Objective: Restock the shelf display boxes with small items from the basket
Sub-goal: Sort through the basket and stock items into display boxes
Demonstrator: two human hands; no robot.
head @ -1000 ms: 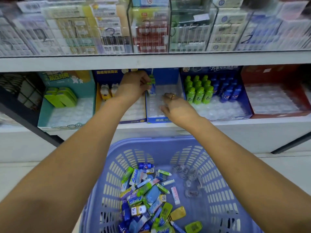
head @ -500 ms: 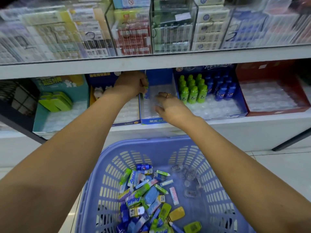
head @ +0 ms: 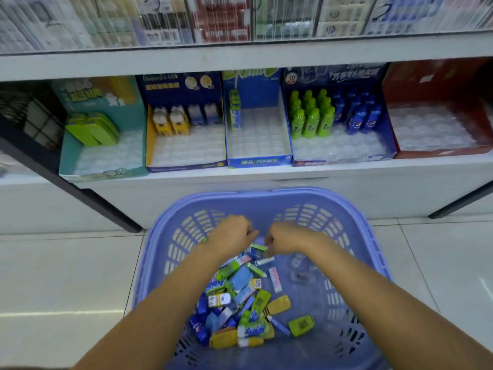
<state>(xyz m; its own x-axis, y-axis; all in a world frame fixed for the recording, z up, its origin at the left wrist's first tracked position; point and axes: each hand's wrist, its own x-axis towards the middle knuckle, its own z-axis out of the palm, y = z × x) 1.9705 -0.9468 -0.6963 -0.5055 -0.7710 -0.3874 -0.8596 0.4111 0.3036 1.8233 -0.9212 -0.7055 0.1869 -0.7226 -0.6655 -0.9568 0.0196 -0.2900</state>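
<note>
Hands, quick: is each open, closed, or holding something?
Left hand: curled over the basket, grip cannot be told.
Right hand: curled too, cannot be told.

the basket point(head: 354, 217) was lilac with slotted walls; my bottles point(head: 310, 117) were lime green, their neighbours point(head: 358, 114) deep blue.

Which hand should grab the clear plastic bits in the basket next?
Probably right. The right hand is just beside the clear plastic bits, on the right side of the basket. The left hand is over the pile of little packs, farther off, and would have to cross the right one.
</note>
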